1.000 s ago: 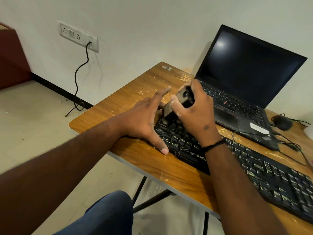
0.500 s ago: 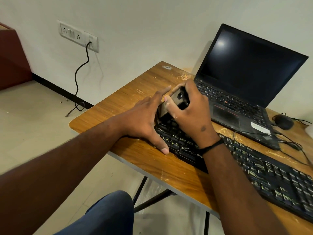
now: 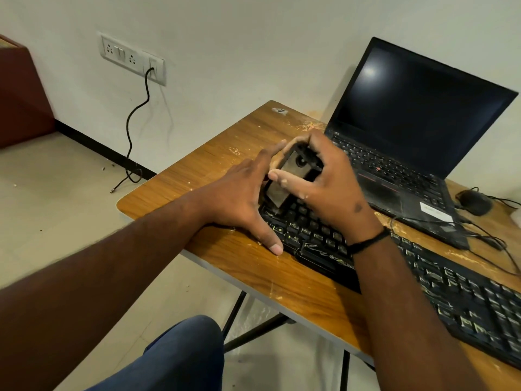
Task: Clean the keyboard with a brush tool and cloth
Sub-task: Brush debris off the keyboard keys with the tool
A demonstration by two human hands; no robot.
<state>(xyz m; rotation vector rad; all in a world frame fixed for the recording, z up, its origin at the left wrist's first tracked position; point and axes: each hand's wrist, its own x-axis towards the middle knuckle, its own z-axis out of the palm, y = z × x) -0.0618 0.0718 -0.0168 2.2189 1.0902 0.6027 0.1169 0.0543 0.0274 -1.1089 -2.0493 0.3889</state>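
Wooden surface point(image 3: 231, 277) carries the black keyboard point(image 3: 456, 294). Its nine-o'clock end is braced by the flat, spread left hand point(image 3: 239, 204), while the brush tool point(image 3: 284, 179) is pinched in the right hand's point(image 3: 329, 190) grip. Brushing is judged underway; strokes toward three o'clock are called for next.

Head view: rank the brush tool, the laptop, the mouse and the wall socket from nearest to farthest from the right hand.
1. Brush tool: gripped in the right hand, over the keyboard's left end.
2. Laptop: just behind and to the right of the hand.
3. Mouse: farther right, past the laptop's front corner.
4. Wall socket: far left, up on the wall.
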